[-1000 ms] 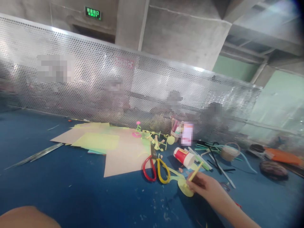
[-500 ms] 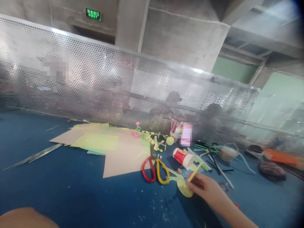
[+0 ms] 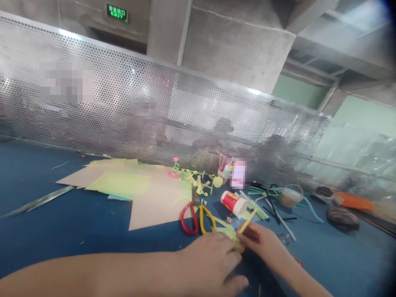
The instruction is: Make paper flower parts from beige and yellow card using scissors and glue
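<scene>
My right hand pinches a thin rolled yellow paper stick, which slants up out of the fingers. A round yellow paper piece lies at its lower end, mostly covered by my hands. My left hand reaches across from the left, its fingers bent over the round piece and its thumb standing apart. Whether its fingertips touch the paper cannot be made out. Just beyond the left hand lie scissors with one red and one yellow handle.
A white glue bottle with a red label lies beyond my right hand. Large paper sheets spread to the left. Yellow paper scraps, a phone, straw-like tubes and a small basket sit farther back, before a perforated metal screen.
My left hand has come in from the lower left to the round yellow paper, covering much of it. The right hand keeps its pinch on the stick. The view has shifted slightly.
</scene>
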### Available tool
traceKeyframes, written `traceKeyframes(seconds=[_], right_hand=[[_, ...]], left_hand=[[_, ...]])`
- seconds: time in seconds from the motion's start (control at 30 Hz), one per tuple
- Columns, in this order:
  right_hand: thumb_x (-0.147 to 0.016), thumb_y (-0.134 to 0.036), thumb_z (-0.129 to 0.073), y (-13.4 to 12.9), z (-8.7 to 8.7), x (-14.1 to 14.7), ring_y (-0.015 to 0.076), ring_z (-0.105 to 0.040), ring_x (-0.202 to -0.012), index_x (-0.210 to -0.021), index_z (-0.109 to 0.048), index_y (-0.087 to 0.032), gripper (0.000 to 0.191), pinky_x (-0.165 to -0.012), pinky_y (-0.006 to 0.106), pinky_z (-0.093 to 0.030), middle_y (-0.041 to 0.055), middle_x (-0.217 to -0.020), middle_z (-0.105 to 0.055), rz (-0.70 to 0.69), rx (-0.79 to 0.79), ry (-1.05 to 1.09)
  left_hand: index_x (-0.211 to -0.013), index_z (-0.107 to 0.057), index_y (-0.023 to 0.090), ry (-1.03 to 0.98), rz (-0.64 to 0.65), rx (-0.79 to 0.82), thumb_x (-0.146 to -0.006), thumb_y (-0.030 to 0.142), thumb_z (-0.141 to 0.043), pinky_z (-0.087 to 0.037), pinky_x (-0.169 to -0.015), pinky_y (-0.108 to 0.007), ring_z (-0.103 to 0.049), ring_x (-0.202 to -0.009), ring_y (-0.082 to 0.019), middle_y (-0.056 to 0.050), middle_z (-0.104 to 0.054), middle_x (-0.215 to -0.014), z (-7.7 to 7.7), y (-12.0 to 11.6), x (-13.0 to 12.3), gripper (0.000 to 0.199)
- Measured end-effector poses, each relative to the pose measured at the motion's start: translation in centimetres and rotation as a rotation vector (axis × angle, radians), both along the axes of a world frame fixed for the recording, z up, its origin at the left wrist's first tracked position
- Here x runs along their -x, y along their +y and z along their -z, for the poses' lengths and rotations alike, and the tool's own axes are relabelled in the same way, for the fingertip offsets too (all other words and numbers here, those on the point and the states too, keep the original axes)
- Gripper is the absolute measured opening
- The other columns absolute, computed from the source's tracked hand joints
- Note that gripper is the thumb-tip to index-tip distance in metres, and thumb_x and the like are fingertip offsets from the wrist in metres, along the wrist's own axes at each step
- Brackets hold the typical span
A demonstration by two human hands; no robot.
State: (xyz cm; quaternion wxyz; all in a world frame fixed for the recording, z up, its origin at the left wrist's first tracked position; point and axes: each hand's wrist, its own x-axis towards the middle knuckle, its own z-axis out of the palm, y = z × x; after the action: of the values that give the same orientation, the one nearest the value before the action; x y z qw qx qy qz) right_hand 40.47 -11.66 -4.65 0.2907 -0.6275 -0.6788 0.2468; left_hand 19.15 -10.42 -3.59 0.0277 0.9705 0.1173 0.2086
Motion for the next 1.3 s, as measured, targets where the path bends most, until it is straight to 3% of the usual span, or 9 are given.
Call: traceKeyframes(seconds=[0.1, 0.23, 0.67, 0.83, 1.3], right_hand=[[-0.075, -0.043, -0.056, -0.1, -0.1, 0.0, 0.0217, -0.063, -0.074, -0.081, -0.059, -0.016, 0.027, -0.069, 0.030, -0.050, 0.0049, -0.075, -0.067, -0.015, 0.008, 0.037], [-0.075, -0.044, -0.056, -0.1, 0.0, -0.1, 0.0211, -0.063, -0.074, -0.083, -0.060, -0.016, 0.029, -0.068, 0.030, -0.051, 0.0045, -0.075, -0.067, -0.024, -0.002, 0.066], [-0.076, -0.039, -0.056, -0.3, -0.3, 0.1, 0.0191, -0.064, -0.071, -0.080, -0.058, -0.018, 0.022, -0.067, 0.029, -0.052, 0.0037, -0.074, -0.068, -0.003, -0.039, 0.028], [-0.076, -0.038, -0.057, -0.3, -0.1, -0.1, 0.0204, -0.066, -0.075, -0.089, -0.059, -0.018, 0.025, -0.070, 0.031, -0.053, 0.0052, -0.081, -0.070, -0.006, -0.024, 0.056], [-0.080, -0.041, -0.053, -0.6, -0.8, -0.1, 0.0189, -0.064, -0.071, -0.088, -0.060, -0.018, 0.026, -0.066, 0.028, -0.050, 0.0037, -0.077, -0.068, 0.011, -0.089, -0.023]], left_hand=[[-0.125, -0.045, 0.013, 0.007, -0.058, 0.097, -0.089, 0.046, -0.030, -0.029, -0.103, -0.040, -0.042, -0.119, -0.025, -0.012, -0.051, -0.126, -0.2, 0.5, 0.8, 0.051], [-0.130, -0.041, 0.011, 0.060, -0.083, 0.175, -0.089, 0.051, -0.021, -0.018, -0.108, -0.043, -0.031, -0.128, -0.027, -0.015, -0.040, -0.136, 1.1, 0.6, 0.9, 0.060], [-0.130, -0.042, 0.027, 0.057, -0.101, 0.183, -0.089, 0.052, -0.023, -0.020, -0.105, -0.049, -0.028, -0.129, -0.029, -0.007, -0.037, -0.139, 2.0, 0.9, 0.7, 0.051], [-0.130, -0.043, 0.029, 0.056, -0.088, 0.185, -0.089, 0.053, -0.025, -0.020, -0.105, -0.049, -0.028, -0.129, -0.029, -0.006, -0.037, -0.139, 2.0, 1.2, 0.5, 0.050], [-0.128, -0.045, 0.031, 0.064, -0.083, 0.201, -0.089, 0.052, -0.024, -0.018, -0.106, -0.051, -0.028, -0.128, -0.029, -0.005, -0.040, -0.135, 1.9, 1.3, 0.3, 0.049]])
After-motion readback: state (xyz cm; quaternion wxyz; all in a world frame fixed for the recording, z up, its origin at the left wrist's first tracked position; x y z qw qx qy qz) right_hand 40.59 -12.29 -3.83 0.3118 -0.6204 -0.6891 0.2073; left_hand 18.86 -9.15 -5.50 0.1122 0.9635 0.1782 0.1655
